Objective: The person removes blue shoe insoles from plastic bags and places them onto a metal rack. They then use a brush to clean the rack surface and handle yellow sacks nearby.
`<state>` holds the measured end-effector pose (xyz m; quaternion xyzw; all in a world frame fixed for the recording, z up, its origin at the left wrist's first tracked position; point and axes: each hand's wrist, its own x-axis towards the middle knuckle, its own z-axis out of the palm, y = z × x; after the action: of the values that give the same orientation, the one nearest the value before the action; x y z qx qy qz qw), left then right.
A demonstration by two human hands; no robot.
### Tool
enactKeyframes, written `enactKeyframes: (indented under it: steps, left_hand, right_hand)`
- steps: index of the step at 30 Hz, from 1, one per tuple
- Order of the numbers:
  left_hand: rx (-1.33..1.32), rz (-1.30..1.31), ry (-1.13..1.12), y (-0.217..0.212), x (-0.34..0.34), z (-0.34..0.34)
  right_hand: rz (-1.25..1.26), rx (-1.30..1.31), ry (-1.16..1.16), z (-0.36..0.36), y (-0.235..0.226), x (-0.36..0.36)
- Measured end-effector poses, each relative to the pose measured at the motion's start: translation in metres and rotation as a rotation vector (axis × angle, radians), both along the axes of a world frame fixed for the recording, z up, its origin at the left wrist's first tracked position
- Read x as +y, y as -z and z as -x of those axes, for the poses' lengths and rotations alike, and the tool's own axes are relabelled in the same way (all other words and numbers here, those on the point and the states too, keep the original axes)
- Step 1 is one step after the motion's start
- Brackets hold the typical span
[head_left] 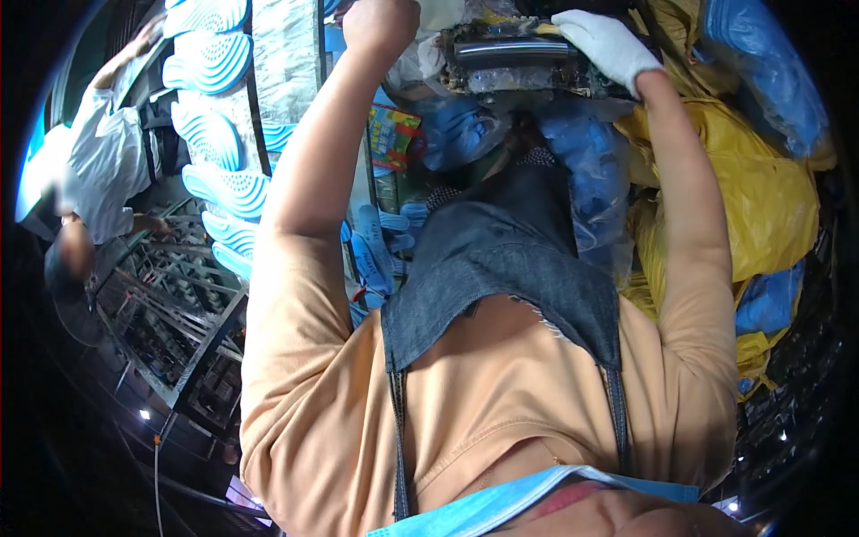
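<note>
Both my arms reach forward to a dark metal mould (514, 55) with a shiny bar along its top, at the upper edge of the view. My right hand (608, 43), in a white glove, grips the mould's right end. My left hand (380, 22) is bare and clenched in a fist just left of the mould. Whatever it may hold is hidden by the fingers and the frame edge. Blue soles (456, 130) lie under the mould. I wear an orange shirt and a dark denim apron (501, 259).
Rows of light blue shoe soles (215, 116) sit on a long rack at the left, with more blue soles (376, 246) beside my apron. Yellow bags (761, 197) and blue bags (769, 72) pile up on the right. A person in a white shirt (103, 161) works at far left.
</note>
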<state>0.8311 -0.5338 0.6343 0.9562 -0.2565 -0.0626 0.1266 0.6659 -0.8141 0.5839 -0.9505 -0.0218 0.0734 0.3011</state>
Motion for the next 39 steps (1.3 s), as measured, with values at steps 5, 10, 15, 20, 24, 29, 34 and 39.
enactKeyframes:
  steps: [5,10,15,20,24,29,34,39]
  left_hand:
    - [-0.022,-0.133,-0.005,-0.007,-0.015,0.002]
    - [0.075,-0.249,0.032,-0.023,-0.023,0.004]
    - [0.006,-0.331,0.169,-0.004,-0.026,0.003]
    - [-0.124,-0.427,0.308,0.009,-0.028,0.003]
    - [-0.093,-0.242,0.343,0.01,-0.027,0.007]
    - [-0.126,-0.197,0.347,0.008,-0.033,0.008]
    - [-0.028,-0.239,0.117,0.014,-0.025,0.002]
    - [-0.08,-0.143,0.0,0.013,-0.009,-0.007]
  right_hand:
    - [-0.081,0.29,-0.122,-0.039,-0.058,0.038]
    - [-0.039,0.1,-0.222,-0.036,-0.056,0.024]
    - [-0.033,0.157,-0.126,-0.026,-0.018,-0.011]
    - [-0.039,0.187,-0.139,-0.043,-0.041,0.024]
    - [-0.021,0.315,-0.195,-0.042,-0.062,0.011]
    - [-0.093,0.169,-0.138,-0.045,-0.031,0.036]
    - [-0.035,0.427,-0.18,-0.051,-0.095,0.029]
    - [-0.055,0.035,-0.303,-0.045,-0.023,0.024]
